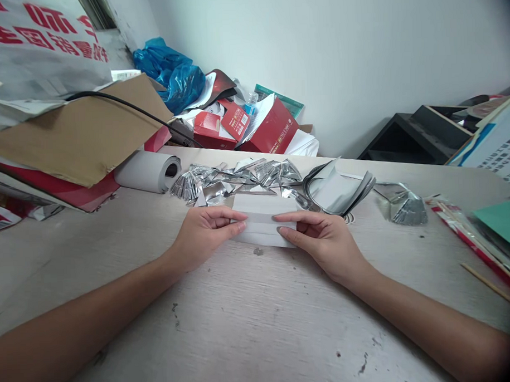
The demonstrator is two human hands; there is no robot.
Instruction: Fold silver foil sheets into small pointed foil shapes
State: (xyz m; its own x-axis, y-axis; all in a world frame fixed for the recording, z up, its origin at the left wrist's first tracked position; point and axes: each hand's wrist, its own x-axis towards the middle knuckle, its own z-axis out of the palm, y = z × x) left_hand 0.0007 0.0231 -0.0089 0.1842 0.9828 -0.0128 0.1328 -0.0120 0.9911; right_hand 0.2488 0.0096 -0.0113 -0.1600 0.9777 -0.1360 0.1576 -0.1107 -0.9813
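Note:
A folded white paper sheet [261, 220] lies on the pale wooden table [251, 325] in the middle. My left hand [206, 233] pinches its left edge between thumb and fingers. My right hand [319, 236] pinches its right edge the same way. Just behind the sheet lies a heap of folded silver foil pieces [233, 180]. A curled stack of silver sheets [336, 191] rests to the right of the heap, close to my right hand.
A white paper roll [148, 171] lies at the left, beside cardboard [81, 130] and red boxes [244, 124]. A blue plastic bag [171, 74] sits at the back. Another folded foil piece [401, 205], booklets [490, 233] and a thin wooden stick [490, 286] are at the right.

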